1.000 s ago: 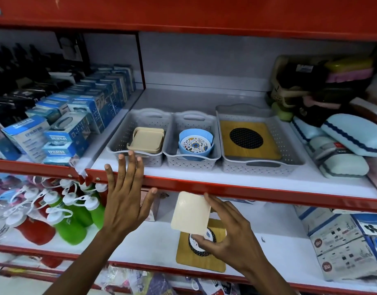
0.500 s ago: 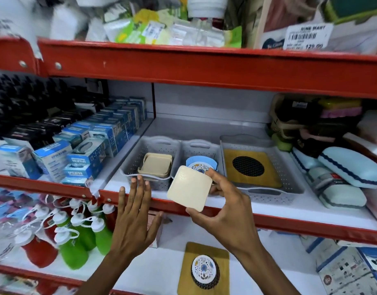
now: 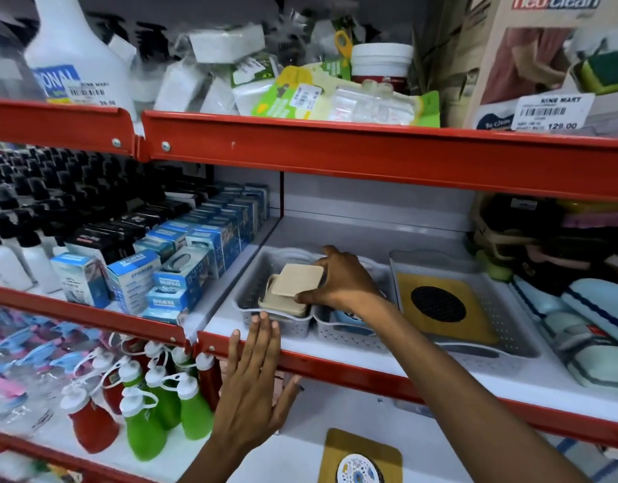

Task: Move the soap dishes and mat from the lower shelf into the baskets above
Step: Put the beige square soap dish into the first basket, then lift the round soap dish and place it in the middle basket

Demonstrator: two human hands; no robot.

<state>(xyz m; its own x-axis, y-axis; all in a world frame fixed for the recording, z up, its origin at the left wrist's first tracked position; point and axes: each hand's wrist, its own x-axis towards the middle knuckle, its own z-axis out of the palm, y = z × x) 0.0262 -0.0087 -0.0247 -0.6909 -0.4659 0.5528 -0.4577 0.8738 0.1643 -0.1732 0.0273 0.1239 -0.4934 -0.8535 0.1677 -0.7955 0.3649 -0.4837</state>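
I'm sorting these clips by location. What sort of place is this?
Most likely a retail shop aisle: red shelving, a barcoded price label reading 129.00, and rows of identical boxed goods.

We have one view only, head-worn, wide-angle, facing a store rack head-on and tilted slightly down. We sit close, arm's reach: both forearms enter from the bottom edge. The middle shelf (image 3: pixel 335 346) with its baskets (image 3: pixel 349 334) fills centre frame, the top shelf (image 3: pixel 370 151) runs above, the lower shelf (image 3: pixel 293 447) is cut off at the bottom. Edges bow from lens distortion.
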